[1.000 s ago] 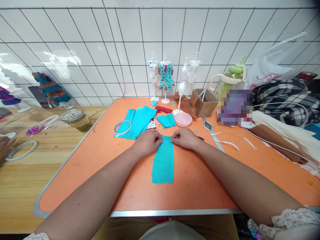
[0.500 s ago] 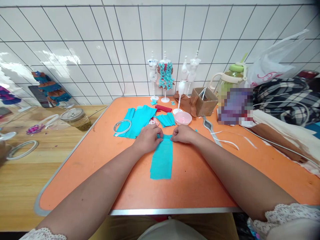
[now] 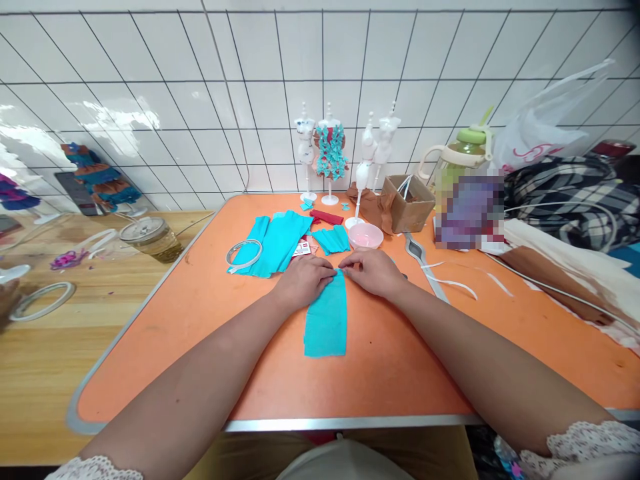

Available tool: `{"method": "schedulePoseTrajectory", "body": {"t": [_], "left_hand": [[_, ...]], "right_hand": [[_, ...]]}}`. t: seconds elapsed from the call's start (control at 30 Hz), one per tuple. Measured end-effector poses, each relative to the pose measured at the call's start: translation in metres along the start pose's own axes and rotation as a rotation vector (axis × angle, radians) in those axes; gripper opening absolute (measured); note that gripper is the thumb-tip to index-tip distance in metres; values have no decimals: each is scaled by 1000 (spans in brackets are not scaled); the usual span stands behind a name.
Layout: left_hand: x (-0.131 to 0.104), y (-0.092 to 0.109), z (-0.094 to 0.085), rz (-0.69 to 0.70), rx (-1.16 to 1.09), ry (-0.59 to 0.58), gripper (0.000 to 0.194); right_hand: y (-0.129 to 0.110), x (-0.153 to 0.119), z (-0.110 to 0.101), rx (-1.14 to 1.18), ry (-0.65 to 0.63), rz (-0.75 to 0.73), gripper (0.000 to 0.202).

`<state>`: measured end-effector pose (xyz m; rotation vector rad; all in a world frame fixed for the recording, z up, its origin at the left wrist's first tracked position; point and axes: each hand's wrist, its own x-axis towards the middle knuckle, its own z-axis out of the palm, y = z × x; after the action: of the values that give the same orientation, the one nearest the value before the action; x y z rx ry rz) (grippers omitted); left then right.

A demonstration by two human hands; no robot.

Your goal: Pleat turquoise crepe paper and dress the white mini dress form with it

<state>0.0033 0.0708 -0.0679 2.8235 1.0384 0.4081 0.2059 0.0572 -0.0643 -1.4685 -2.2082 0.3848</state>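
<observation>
Two bare hands meet at the far end of a turquoise strip [image 3: 327, 323] lying on an orange table [image 3: 390, 373], in front of the person. The left hand [image 3: 305, 279] has its fingers bent over the strip's far left part, closed on the cloth there. The right hand [image 3: 373, 270] brings thumb and fingertips together at the far right corner; whether cloth is pinched between them cannot be told. The strip's long axis runs away from the person, nearly square to the table's near edge: the narrow far end sits at the fingertips, and the free end points back toward the person, leaning slightly to the left. That free end lies flat, its cut edge running roughly across.

Just beyond the hands, a folded turquoise piece [image 3: 332, 241] lies beside a pale pink bowl [image 3: 354, 241]. To the left, larger turquoise cloths [image 3: 285, 240] fan out, their folds slanting away to the right, with a white ring [image 3: 245, 266] lying on them. Behind these, a red roll [image 3: 327, 217] lies crosswise. Farther back stand four white dress forms [image 3: 370, 143], one covered in turquoise bows [image 3: 331, 152], and a cardboard box [image 3: 414, 215].
</observation>
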Motion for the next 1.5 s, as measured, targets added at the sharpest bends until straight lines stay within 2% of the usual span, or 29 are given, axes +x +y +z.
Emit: {"method": "schedulePoseTrajectory", "body": {"t": [0.2,0.33,0.43,0.47,0.6,0.73,0.83,0.93,1.1,1.33,1.5], "left_hand": [[0,-1,1,-18,-19,36,27],[-1,-4,5,-34,-116,72,28],[-3,-6,6,-77,-199,134,31],[-3,-6,6,-97,-220,155,32],[-4,-6,1,-183,-246,269,28],[-6,-5,-4,-207,-233,355,24],[-8,-2,-6,-179,-239,352,22],[-8,1,-8,-163,-244,365,21],[-9,7,-10,-130,-229,356,19],[-9,5,-10,-88,-196,349,18],[-10,7,-11,-81,-210,355,19]], "right_hand": [[0,2,9,-162,-85,2,22],[3,4,0,-98,-48,27,24],[14,2,-30,-66,25,146,27],[20,0,-44,-108,7,207,27],[57,-17,-95,-328,-251,456,31],[97,-40,-121,-345,-433,609,29],[115,-50,-124,-248,-527,636,30],[120,-49,-121,-205,-596,652,36],[117,-41,-114,-245,-583,660,43],[118,-44,-111,-182,-665,617,18],[94,-40,-114,-246,-568,549,9]]}}
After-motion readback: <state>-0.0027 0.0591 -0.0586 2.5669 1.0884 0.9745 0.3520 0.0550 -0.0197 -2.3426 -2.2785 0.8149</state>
